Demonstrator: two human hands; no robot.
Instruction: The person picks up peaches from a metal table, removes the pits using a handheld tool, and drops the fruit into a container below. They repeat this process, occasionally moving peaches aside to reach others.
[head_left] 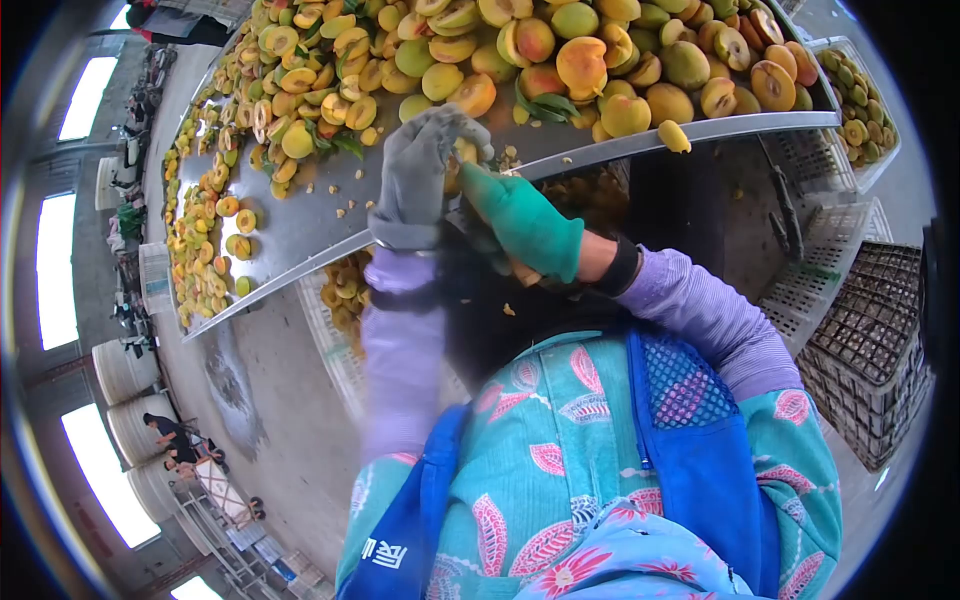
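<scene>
My left hand (425, 165), in a grey glove, is closed around a yellow piece of peach (463, 160) over the near edge of the metal table (360, 195). Close against it is my right hand (530, 222), in a green glove, its thumb by the same fruit and its fingers curled. Something tan (525, 272) shows under the right hand, too hidden to name. Beyond both hands lies a heap of peaches (440, 85), whole and halved, with some green leaves (545, 106). Small loose bits (345, 205) are scattered on the metal beside my left hand.
The raised table rim (690, 132) runs across in front of me. A crate of fruit (855, 110) stands at the right, above a white crate (825, 265) and dark stacked crates (870, 330). More fruit (345, 295) sits below the table. People (180, 440) are far left.
</scene>
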